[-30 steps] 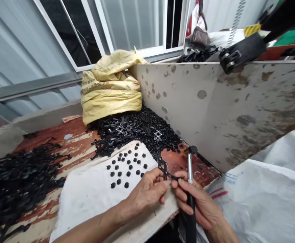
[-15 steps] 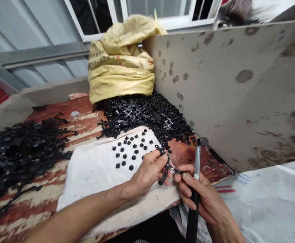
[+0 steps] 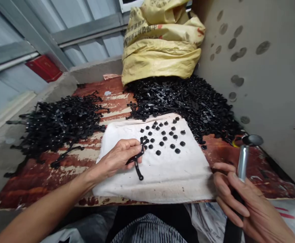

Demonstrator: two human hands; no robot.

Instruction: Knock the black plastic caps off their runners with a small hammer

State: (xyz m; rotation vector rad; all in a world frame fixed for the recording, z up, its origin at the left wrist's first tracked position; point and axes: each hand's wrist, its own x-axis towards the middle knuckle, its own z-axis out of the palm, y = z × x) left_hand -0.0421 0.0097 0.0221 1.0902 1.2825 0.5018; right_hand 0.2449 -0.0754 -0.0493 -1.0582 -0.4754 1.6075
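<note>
Pinched in my left hand [image 3: 123, 153] is a black jointed plastic piece [image 3: 138, 162] with several thin arms, held over the left part of a folded white cloth [image 3: 162, 175]. Its middle is partly covered by my fingers. My right hand [image 3: 246, 199], at the cloth's right side, is wrapped round the black handle of a hammer [image 3: 243, 162], whose metal neck and dark round head point upward. Small round black caps [image 3: 177, 151], each with a little stud, stand spread over the far half of the cloth.
Left on the worn red tabletop [image 3: 91, 143] lies a heap of black jointed pieces [image 3: 61, 121]. A larger heap of black parts [image 3: 177, 98] spills from a yellow woven sack [image 3: 160, 64] at the back. A stained pale board [image 3: 276, 84] rises along the right.
My hands have moved apart. My left hand has carried the jointed piece leftward, while my right hand has let go of its arm and moved right with the hammer. The view has turned left.
</note>
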